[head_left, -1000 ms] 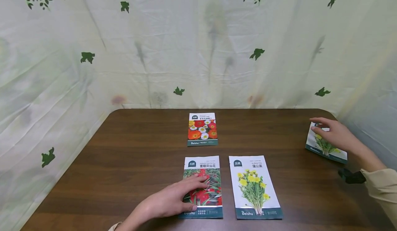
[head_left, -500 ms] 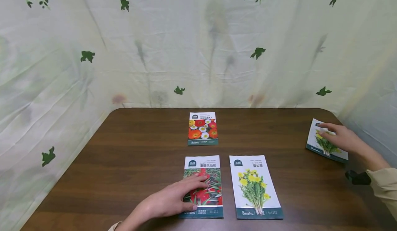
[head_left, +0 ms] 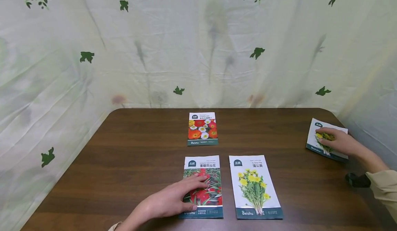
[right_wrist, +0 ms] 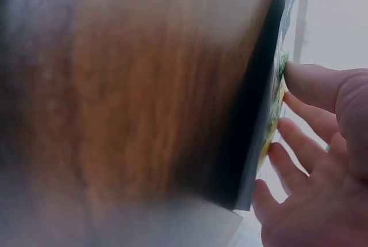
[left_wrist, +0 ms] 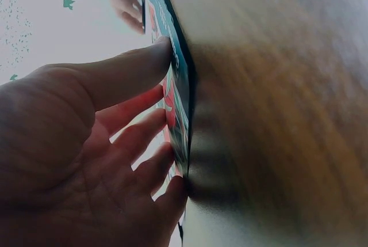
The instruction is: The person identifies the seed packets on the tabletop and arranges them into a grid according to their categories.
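Observation:
My left hand (head_left: 175,196) rests on a seed packet with red flowers (head_left: 209,198), fingers spread over its picture and thumb at its dark lower band. In the left wrist view the thumb and fingertips (left_wrist: 164,51) touch the packet's face. At the far right, my right hand (head_left: 339,141) lies over a second packet with yellow flowers (head_left: 313,138), hiding part of it. The right wrist view shows thumb and slightly bent fingertips (right_wrist: 293,77) against the face of that yellow-flower packet (right_wrist: 270,126). Nothing is curled round either packet.
Another yellow-flower packet (head_left: 255,189) lies front centre, right of the red-flower one. Farther back is a packet with orange, red and white blooms (head_left: 203,129). The brown wooden table (head_left: 124,162) ends at a pale curtain (head_left: 173,51) with green leaves.
My right hand has moved from the top edge of the far-right packet down onto its middle, uncovering the top. The left hand and the other packets have stayed in place.

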Demonstrator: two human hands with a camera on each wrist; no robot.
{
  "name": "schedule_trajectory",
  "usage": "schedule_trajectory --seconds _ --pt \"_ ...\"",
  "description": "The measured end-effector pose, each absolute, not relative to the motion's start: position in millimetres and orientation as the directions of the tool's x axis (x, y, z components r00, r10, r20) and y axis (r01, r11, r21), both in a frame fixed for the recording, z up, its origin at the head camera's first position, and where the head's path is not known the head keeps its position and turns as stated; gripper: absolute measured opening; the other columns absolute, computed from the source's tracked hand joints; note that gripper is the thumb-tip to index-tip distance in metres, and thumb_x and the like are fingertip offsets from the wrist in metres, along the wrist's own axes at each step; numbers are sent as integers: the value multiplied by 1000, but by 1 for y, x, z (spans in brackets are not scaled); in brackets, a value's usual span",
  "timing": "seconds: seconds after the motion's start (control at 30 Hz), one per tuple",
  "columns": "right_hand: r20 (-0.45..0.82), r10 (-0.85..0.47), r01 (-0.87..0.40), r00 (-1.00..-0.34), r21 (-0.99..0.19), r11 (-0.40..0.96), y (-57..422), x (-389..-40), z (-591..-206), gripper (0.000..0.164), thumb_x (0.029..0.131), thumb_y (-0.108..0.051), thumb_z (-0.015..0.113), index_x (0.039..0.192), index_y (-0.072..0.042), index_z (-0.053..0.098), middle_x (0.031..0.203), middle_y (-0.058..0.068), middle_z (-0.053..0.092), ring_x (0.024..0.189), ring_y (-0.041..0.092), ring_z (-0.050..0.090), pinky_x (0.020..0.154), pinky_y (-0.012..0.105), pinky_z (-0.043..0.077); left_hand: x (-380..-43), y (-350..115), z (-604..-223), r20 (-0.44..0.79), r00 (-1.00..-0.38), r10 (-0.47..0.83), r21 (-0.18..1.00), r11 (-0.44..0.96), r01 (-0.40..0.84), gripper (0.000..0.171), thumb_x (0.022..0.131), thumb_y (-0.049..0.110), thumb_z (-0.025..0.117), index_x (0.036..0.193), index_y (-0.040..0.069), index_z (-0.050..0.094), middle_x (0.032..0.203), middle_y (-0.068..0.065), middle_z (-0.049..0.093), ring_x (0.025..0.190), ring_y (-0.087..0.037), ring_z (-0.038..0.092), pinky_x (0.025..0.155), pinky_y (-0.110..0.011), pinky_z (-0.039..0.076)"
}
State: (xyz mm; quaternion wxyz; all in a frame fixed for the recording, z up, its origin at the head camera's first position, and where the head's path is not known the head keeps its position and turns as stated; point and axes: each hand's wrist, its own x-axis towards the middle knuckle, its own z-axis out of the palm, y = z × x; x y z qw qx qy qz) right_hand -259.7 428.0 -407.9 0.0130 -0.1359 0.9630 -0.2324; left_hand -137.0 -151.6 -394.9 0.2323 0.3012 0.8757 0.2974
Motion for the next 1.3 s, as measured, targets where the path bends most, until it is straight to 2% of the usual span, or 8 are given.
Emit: schedule_trajectory --seconds 0.63,1.3 --pt "87 -292 -297 -953 -471 831 426 -261 -411 40 94 -6 63 127 14 51 131 44 41 120 60 36 89 69 32 -137 -152 -394 -228 -709 668 673 634 381 57 89 28 73 141 35 51 154 18 34 146 -18 23 109 -50 35" --pt "14 -278 -247 -960 -506 826 423 -263 -408 55 94 -18 67 135 13 46 138 44 35 126 62 30 92 72 28 -137 -152 -395 -225 -709 669 672 633 384 56 89 28 73 141 35 52 154 18 34 146 -18 23 109 -50 35"
